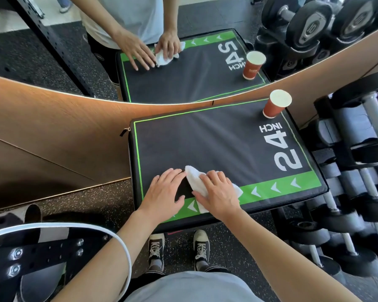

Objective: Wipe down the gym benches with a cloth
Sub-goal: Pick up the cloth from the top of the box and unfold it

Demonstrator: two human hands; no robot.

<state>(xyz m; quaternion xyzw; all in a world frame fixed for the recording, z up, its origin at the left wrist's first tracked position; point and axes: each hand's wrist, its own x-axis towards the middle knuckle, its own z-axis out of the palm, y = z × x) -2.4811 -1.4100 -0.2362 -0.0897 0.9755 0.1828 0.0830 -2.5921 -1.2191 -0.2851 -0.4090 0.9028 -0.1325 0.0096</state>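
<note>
A black padded box [216,144] with green trim and "24 INCH" printed on top stands in front of me against the wall. A white cloth [195,177] lies on its near edge. My right hand [218,195] presses flat on the cloth with its fingers spread. Just left of the cloth, my left hand [164,192] rests flat on the black top, its fingertips touching the cloth's edge.
A red paper cup [275,105] stands on the box's far right corner. A dumbbell rack [347,182] fills the right side. A mirror [183,40] above the wooden wall panel [63,127] reflects the scene. A black metal frame [31,256] sits at lower left.
</note>
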